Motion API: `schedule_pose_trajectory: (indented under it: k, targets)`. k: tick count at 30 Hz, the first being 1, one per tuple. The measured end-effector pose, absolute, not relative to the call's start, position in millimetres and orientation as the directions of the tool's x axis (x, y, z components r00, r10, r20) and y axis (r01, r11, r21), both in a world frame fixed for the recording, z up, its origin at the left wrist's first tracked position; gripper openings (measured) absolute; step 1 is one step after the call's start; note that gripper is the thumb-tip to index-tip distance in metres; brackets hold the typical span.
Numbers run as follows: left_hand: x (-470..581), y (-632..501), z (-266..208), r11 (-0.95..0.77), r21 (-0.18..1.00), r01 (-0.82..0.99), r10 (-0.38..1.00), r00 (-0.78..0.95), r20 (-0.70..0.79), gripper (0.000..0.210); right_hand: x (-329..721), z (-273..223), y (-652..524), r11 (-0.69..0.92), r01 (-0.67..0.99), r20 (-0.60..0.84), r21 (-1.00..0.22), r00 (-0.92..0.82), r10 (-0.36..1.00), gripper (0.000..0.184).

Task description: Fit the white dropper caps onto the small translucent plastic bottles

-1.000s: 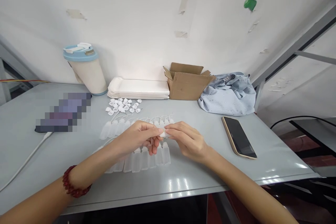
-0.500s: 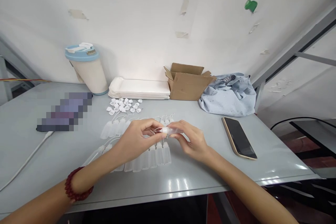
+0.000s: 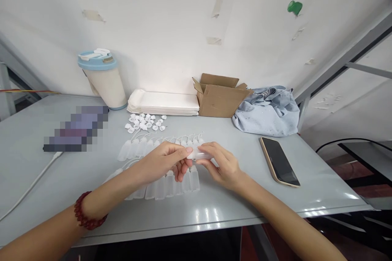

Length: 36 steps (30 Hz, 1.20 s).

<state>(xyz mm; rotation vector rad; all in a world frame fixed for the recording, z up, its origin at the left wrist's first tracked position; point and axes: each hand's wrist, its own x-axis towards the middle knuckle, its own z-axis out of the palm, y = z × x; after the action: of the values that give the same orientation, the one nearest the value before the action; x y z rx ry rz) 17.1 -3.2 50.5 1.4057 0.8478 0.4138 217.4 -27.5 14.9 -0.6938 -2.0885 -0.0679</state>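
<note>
A small translucent plastic bottle (image 3: 202, 154) lies sideways in the air between my hands, its white top end to the left. My right hand (image 3: 223, 166) is closed round its body with thumb and fingers. My left hand (image 3: 167, 162) pinches the white top end under the thumb, with the other fingers curled below; part of the top is covered. Beneath the hands, similar bottles (image 3: 160, 187) with thin tubes lie in a front row. Another row of them (image 3: 125, 150) is behind, partly hidden by my left hand.
Loose white caps (image 3: 142, 122) lie behind the bottles. Along the wall stand a tumbler (image 3: 105, 83), a stack of white envelopes (image 3: 165, 103), an open cardboard box (image 3: 220, 100) and a light-blue cloth (image 3: 269, 114). A phone (image 3: 280, 161) is at right, a blurred device (image 3: 76, 128) at left.
My left hand has turned, with its thumb now over the bottle's top and its fingers curled lower. The right hand keeps its hold in nearly the same place.
</note>
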Motion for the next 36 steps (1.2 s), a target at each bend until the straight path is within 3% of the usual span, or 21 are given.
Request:
schedule_pose_trajectory:
  k: [3, 7, 14, 18, 20, 25, 31, 36]
  targets:
    - [17.7, -4.7, 51.4, 0.167, 0.961, 0.221, 0.71, 0.649, -0.273, 0.041, 217.6, 17.3, -28.7, 0.828, 0.517, 0.772, -0.216, -0.429, 0.469, 0.019]
    - [19.7, -9.1, 54.5, -0.047, 0.956, 0.29, 0.754, 0.638, -0.157, 0.04, 218.9, 19.8, -29.9, 0.806, 0.509, 0.73, -0.301, -0.422, 0.538, 0.015]
    - [19.9, -12.9, 41.4, -0.559, 0.733, 0.388, 0.761, 0.59, 0.268, 0.021, 220.6, 21.8, -31.2, 0.686, 0.5, 0.58, -0.529, -0.376, 0.722, 0.023]
    - [19.8, -13.5, 32.9, -0.696, 0.632, 0.34, 0.686, 0.574, 0.447, 0.016, 219.4, 25.2, -31.6, 0.596, 0.456, 0.488, -0.662, -0.342, 0.803, 0.028]
    - [19.9, -13.7, 35.7, -0.653, 0.668, 0.357, 0.718, 0.572, 0.397, 0.017, 218.5, 26.4, -31.6, 0.535, 0.42, 0.428, -0.733, -0.327, 0.843, 0.03]
    - [18.6, -12.5, 52.5, -0.278, 0.881, 0.383, 0.818, 0.576, 0.008, 0.027, 216.6, 24.5, -31.4, 0.479, 0.371, 0.378, -0.795, -0.315, 0.871, 0.028]
    - [18.6, -7.6, 55.1, 0.043, 0.972, 0.231, 0.798, 0.577, -0.173, 0.036, 218.0, 21.1, -31.4, 0.63, 0.449, 0.567, -0.633, -0.285, 0.773, 0.02]
    - [19.4, -4.9, 54.6, 0.338, 0.937, 0.092, 0.704, 0.635, -0.317, 0.042, 218.0, 20.4, -31.8, 0.731, 0.476, 0.666, -0.489, -0.339, 0.665, 0.018]
